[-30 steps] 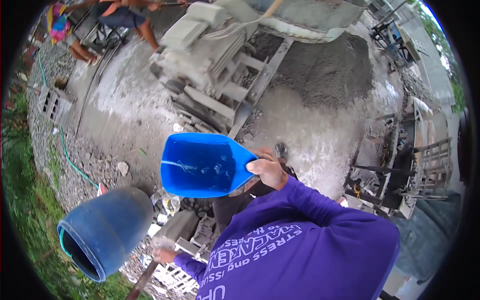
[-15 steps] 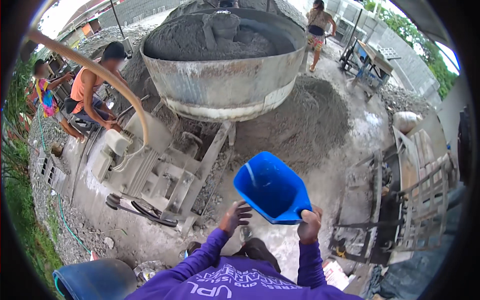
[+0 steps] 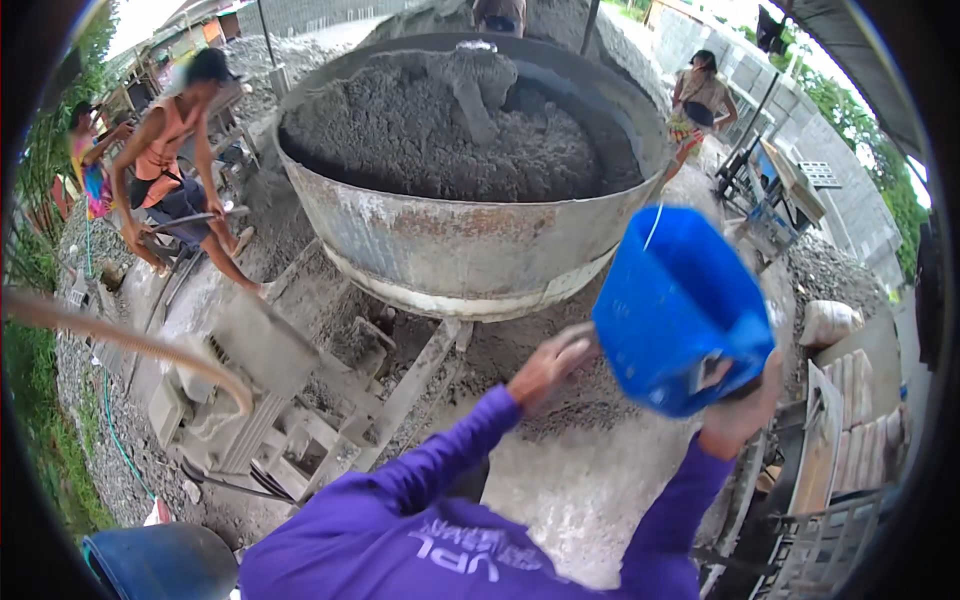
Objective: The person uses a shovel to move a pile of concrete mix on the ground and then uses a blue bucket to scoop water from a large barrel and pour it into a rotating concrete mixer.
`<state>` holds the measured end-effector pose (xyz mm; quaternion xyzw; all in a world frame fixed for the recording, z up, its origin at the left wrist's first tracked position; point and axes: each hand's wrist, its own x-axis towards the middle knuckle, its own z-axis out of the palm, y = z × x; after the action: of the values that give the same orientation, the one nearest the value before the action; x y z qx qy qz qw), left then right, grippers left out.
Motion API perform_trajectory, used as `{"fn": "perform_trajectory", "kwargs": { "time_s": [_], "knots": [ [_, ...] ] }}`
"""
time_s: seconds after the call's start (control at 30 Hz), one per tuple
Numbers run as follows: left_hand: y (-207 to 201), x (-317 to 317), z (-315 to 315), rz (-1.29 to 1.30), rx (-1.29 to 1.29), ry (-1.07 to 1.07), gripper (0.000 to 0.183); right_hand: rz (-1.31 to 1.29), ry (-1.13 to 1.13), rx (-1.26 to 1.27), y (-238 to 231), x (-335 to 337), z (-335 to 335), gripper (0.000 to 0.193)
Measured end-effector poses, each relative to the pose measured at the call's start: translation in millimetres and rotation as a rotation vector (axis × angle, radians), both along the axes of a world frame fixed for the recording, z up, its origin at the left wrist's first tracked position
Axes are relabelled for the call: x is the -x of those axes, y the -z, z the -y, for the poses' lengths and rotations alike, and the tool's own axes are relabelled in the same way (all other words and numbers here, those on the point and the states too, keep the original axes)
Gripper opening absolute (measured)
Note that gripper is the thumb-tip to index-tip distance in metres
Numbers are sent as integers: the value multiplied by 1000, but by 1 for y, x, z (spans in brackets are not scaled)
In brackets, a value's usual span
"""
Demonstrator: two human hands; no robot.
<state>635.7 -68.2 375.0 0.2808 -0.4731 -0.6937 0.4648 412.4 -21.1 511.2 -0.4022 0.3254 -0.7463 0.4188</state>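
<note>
A blue cut-open plastic jug [image 3: 645,320] is raised at the near right side of a large round metal mixer pan [image 3: 470,245]. My right hand [image 3: 745,405] grips the jug by its lower right end, where a cut-out hole shows. The jug's opening tilts up and away, and what lies inside it is hidden. My left hand [image 3: 552,368] reaches to the jug's left side with fingers stretched out; whether they touch it I cannot tell. Grey, damp-looking mix [image 3: 400,130] heaps in the pan, with a mixing arm [image 3: 475,95] coated in it.
A dusty motor and frame [image 3: 255,400] stand left of the pan, with a tan hose [image 3: 130,345] across them. A person in an orange top [image 3: 175,160] holds a tool at far left. A blue barrel [image 3: 165,562] sits near left; sacks [image 3: 860,420] stack at right.
The jug has swung up and right towards the pan in my right hand. My left hand has risen beside it. The pan appears nearer, and the person in orange has straightened up.
</note>
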Motion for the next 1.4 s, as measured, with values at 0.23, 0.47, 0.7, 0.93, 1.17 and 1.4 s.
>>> {"fn": "perform_trajectory", "kwargs": {
  "time_s": [0.23,0.47,0.7,0.93,1.17,1.4],
  "knots": [
    [-49,-149,181,500,805,-1184,20,-140,-40,-107,-102,-91,250,27],
    [-12,-190,238,784,753,-1429,21,-530,-159,-163,-135,-185,476,38],
    [-7,-191,240,809,718,-1527,34,-982,-174,-217,-149,-245,603,57],
    [-8,-189,241,845,689,-1577,36,-1191,-141,-174,-169,-279,655,57],
    [-12,-189,239,869,661,-1543,35,-1402,-260,80,-203,-295,697,55],
    [-10,-191,242,859,663,-1532,31,-1621,1,229,-209,-316,750,57]
  ]
}}
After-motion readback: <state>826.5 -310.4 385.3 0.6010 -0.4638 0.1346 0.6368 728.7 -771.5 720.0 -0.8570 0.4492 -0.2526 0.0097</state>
